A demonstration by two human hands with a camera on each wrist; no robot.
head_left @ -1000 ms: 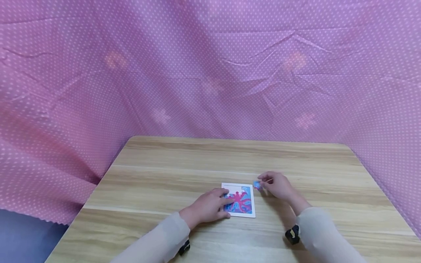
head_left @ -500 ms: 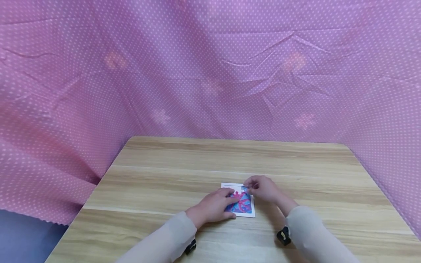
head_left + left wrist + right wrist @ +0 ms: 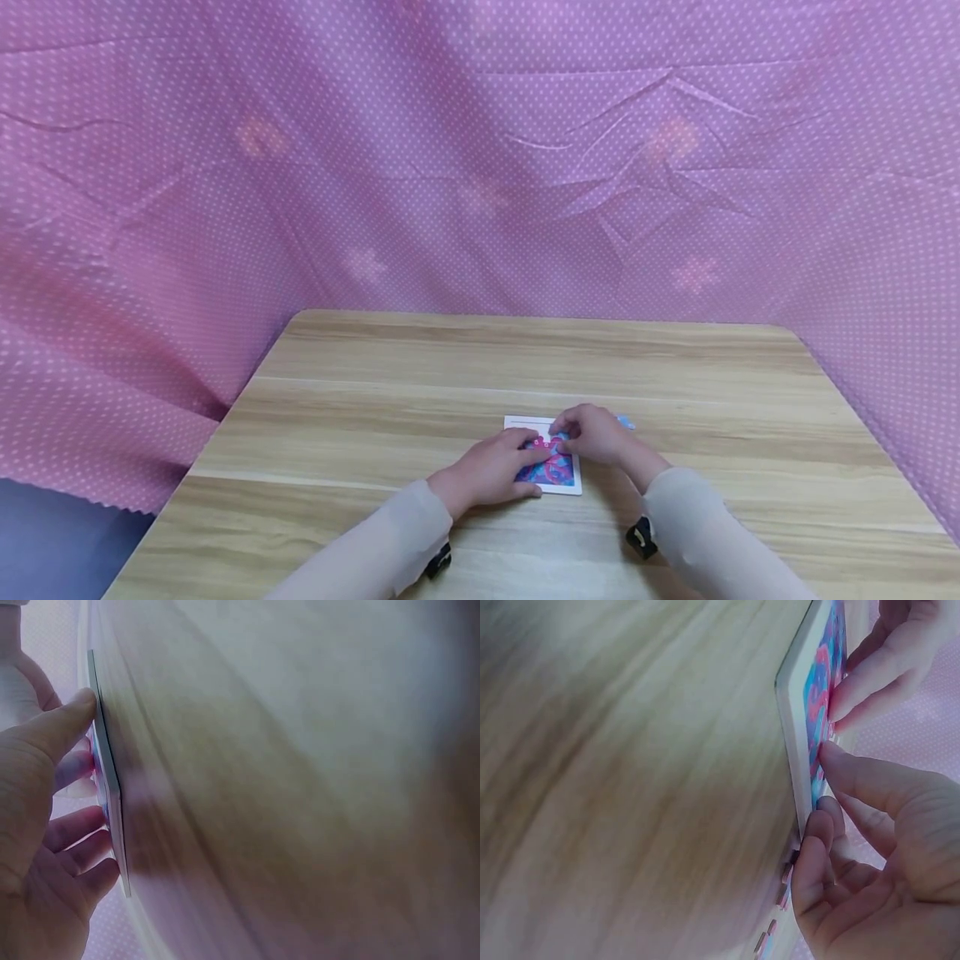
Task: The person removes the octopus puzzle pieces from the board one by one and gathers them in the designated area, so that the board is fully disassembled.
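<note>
A square jigsaw puzzle with a white frame and a pink octopus on blue lies on the table. My left hand rests over its left side, fingers fairly straight on the picture and thumb at the near edge. At the upper right of the picture my right hand has thumb and forefinger bent down around a small puzzle piece, mostly hidden by the fingers. The right wrist view shows the right thumb touching the picture surface. A white gap shows along the top of the frame.
Loose puzzle pieces lie on the wooden table just right of the frame; in the head view a blue one peeks out behind the right hand. A pink dotted curtain hangs around the table.
My right hand has carried a piece leftward from beside the frame onto the picture's upper right. My left hand has slid slightly right over the puzzle.
</note>
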